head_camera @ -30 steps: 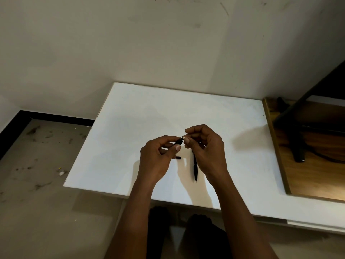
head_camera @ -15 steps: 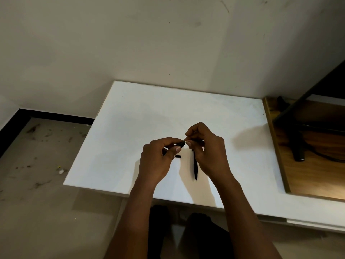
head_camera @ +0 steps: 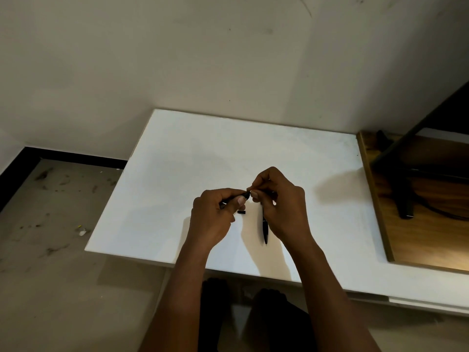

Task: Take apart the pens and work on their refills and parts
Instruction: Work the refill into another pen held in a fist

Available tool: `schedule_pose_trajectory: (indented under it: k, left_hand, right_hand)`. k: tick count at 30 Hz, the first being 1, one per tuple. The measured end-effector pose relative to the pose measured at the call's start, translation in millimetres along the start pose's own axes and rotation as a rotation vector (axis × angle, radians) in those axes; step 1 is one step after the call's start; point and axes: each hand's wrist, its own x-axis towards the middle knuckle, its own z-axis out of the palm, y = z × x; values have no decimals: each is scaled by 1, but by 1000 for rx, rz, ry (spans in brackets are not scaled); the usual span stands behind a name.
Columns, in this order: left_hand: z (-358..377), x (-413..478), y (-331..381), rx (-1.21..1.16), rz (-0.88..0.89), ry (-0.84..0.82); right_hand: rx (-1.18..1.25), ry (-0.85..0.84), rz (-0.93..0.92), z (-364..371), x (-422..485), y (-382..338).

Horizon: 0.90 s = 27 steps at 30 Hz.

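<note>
Above the middle of the white table (head_camera: 177,158), my left hand (head_camera: 215,217) grips a black pen barrel (head_camera: 246,194), whose tip pokes out past the thumb. My right hand (head_camera: 281,201) meets it from the right and pinches a small part at that tip; the part itself is hidden by the fingertips. A second black pen (head_camera: 265,228) lies on the table under my right hand, pointing toward me. Between the hands, a short black pen piece (head_camera: 241,212) lies on the table.
A wooden board (head_camera: 418,224) carrying a dark stand and cable (head_camera: 403,196) adjoins the table's right edge. The wall runs close behind the table. Bare floor with scattered debris (head_camera: 81,231) lies to the left. My knees show under the front edge.
Both hands have stayed together at the pen tip, shifting only slightly. The pen and the short piece on the table have not moved.
</note>
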Motion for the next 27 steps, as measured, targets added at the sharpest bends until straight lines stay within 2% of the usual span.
schedule_pose_trajectory:
  k: [14,19,23,25,27]
  left_hand:
    - [-1,-3,7,-105,-59,77]
    - [-2,-3,8,-137,-75,64]
    - [-4,-3,5,-248,-115,69]
    - [-8,-3,4,-358,-151,88]
    - [-12,-1,4,-486,-184,118]
  right_hand:
    - [66,25,53,10,-4,-6]
    - [167,24,149,10,-3,-5]
    - [248,56,243,9,-2,-4]
    - [157,35,267,9,-3,-1]
    - [-7,-56,264,11,-4,2]
